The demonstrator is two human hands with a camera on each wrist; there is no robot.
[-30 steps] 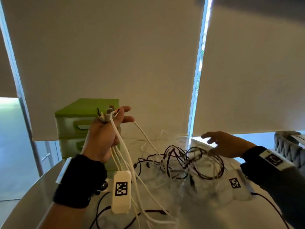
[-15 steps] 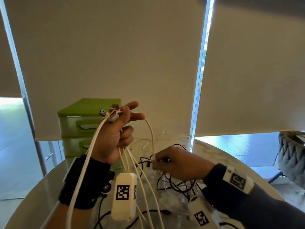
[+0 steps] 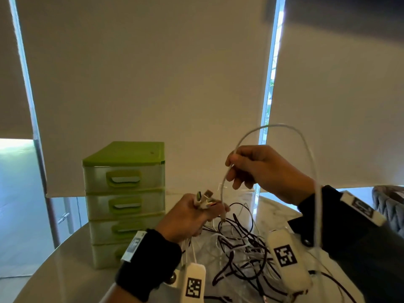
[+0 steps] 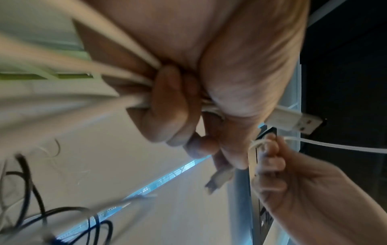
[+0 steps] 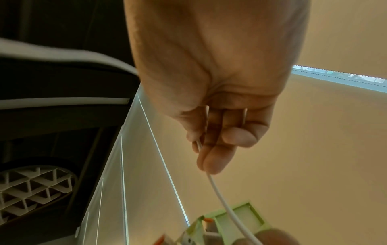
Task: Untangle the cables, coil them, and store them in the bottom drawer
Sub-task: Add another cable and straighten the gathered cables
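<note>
My left hand (image 3: 197, 212) grips a bundle of white cable ends, their USB plugs (image 3: 204, 199) sticking up past the fingers; the left wrist view shows one USB plug (image 4: 293, 121) beside the curled fingers. My right hand (image 3: 251, 169) is raised above it and pinches a thin white cable (image 3: 284, 127) that arches over the hand and hangs down to the left hand. The right wrist view shows that white cable (image 5: 222, 195) leaving the pinching fingers. A tangle of black and white cables (image 3: 242, 248) lies on the table below both hands.
A green drawer unit (image 3: 124, 200) with several closed drawers stands on the pale round table (image 3: 65, 270) at the left, the bottom drawer (image 3: 105, 254) partly behind my left wrist. Window blinds hang behind. A grey chair (image 3: 391, 204) sits at the far right.
My right hand left the pile, took hold of a white cable and lifted it up and right. My left hand, still holding the plugs, dropped lower and moved right.
</note>
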